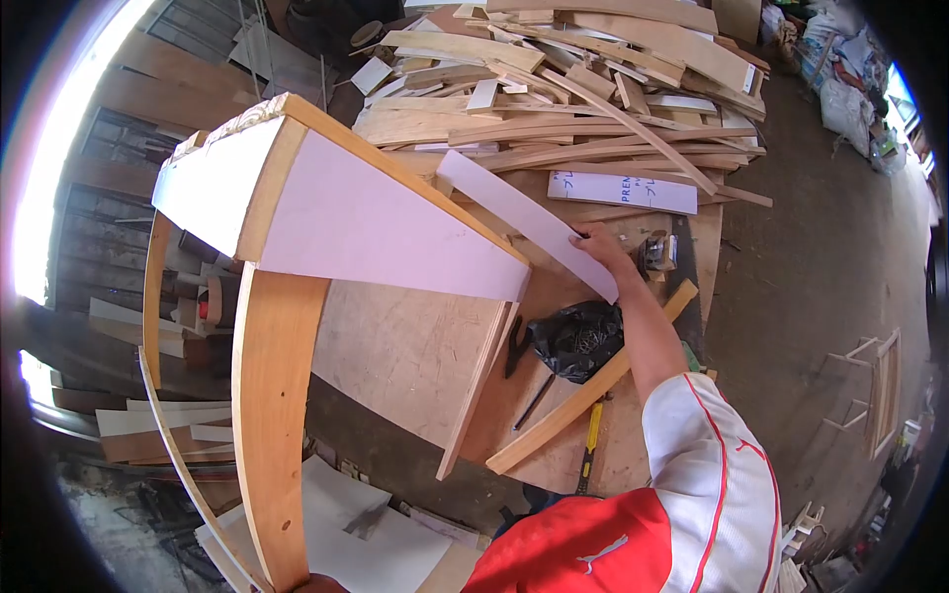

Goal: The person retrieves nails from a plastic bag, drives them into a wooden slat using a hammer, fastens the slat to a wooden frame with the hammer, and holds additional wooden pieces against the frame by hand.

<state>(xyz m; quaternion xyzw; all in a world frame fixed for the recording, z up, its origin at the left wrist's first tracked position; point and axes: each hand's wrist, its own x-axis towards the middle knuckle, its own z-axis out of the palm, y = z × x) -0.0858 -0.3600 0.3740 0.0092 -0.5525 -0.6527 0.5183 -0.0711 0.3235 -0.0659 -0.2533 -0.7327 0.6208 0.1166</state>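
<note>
My right hand (601,245) is closed on a long white board strip (529,217), which slants over the workbench. The strip's upper end is close to the edge of a large wooden frame (272,395) with white panels (371,217). At the bottom edge, a small part of my left hand (321,585) shows against the foot of the frame's wide wooden leg; its fingers are hidden. Below the strip, a black plastic bag (578,339) with nails lies on the bench, near a yellow-and-black tool (591,445) and a wooden bar (563,415).
A high pile of wood offcuts (554,89) covers the back of the bench. A printed white board (623,192) lies in front of it. White sheets (366,524) lie low at the bottom. At right, a small wooden frame (883,395) stands on the floor (791,287).
</note>
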